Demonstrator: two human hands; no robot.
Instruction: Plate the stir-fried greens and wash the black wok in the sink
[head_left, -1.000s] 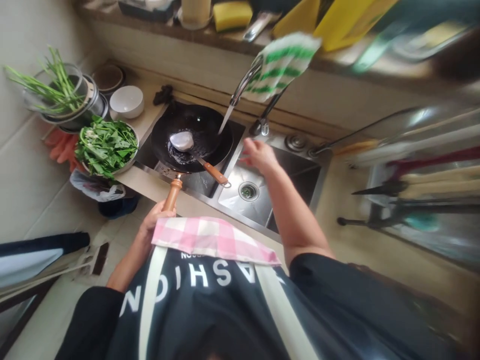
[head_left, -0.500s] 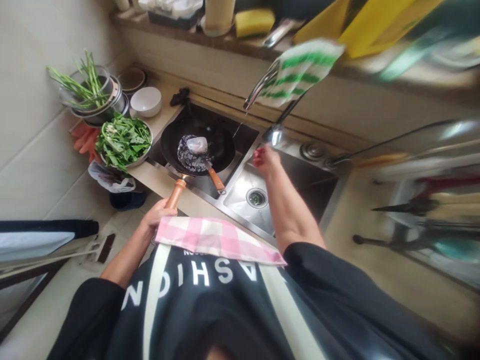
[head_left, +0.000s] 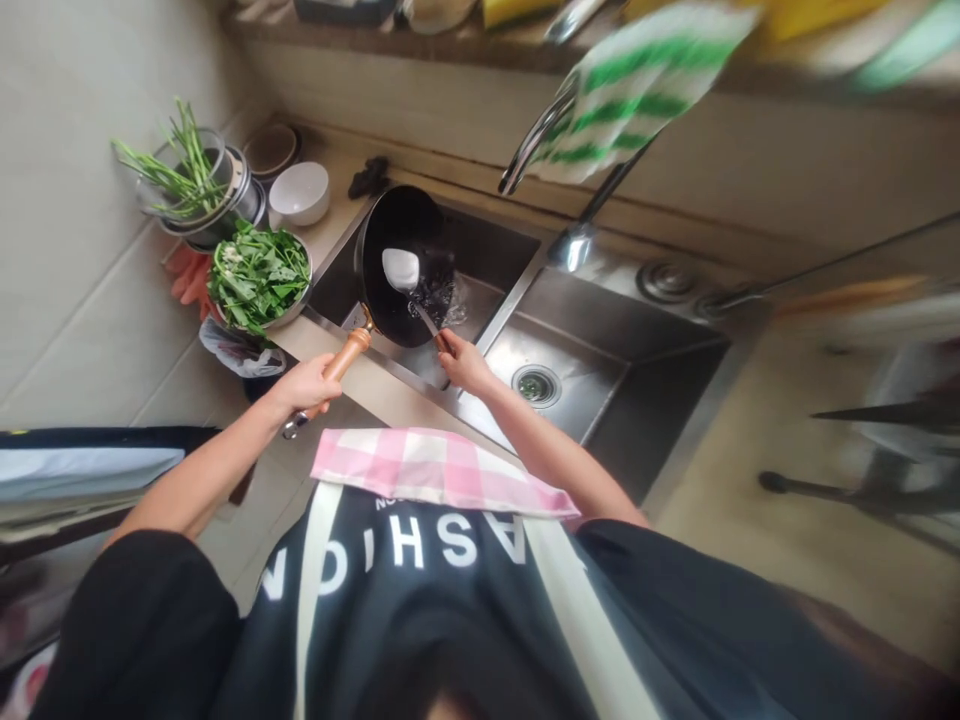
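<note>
Over the sink point(head_left: 645, 350), the left hand point(head_left: 306, 385) tilts the wok point(head_left: 397, 265); the right hand point(head_left: 463, 362) grips the spatula point(head_left: 409, 280) inside it.

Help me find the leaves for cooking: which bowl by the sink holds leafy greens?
The metal bowl at the counter's front edge, nearest the left hand; the white bowl behind looks empty.

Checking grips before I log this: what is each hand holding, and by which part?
Left hand grips the wok by its wooden handle; right hand holds the spatula by its handle end.

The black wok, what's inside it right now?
Inside the wok, tilted over the sink, are a metal ladle and some water spilling out. The right hand covers the ladle's handle end.
</note>
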